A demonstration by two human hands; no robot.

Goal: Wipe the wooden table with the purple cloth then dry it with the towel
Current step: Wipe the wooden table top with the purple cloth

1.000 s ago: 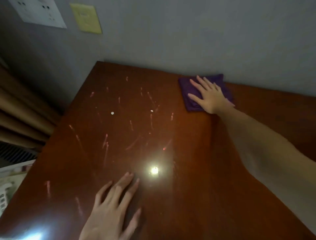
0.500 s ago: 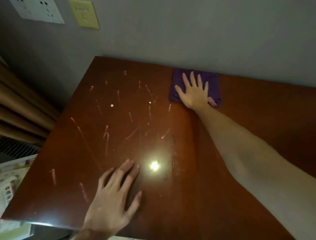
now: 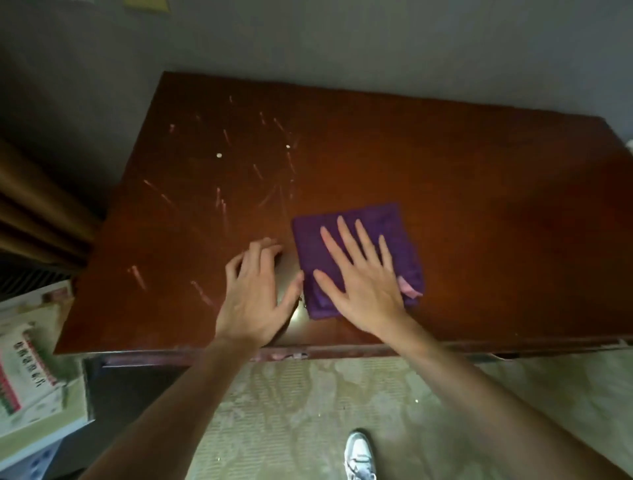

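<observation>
Pressing flat with fingers spread, the right hand (image 3: pixel 363 277) pins the folded purple cloth (image 3: pixel 356 257) near the counter's (image 3: pixel 479 205) front edge. Beside it, the left hand (image 3: pixel 255 291) rests palm-down, fingers loosely apart, gripping nothing.

1. The only writing in view is on a printed box or package (image 3: pixel 24 373) at the left edge, below the counter's (image 3: pixel 479 212) corner. A row of dark characters runs along its pale green face, beside a red and green band.
2. Those characters are too blurred to read; no word, brand or number can be made out.
3. A yellow plate (image 3: pixel 147 4) on the wall at the top edge shows no legible marking.
4. Nothing on the counter carries any text or label.
</observation>
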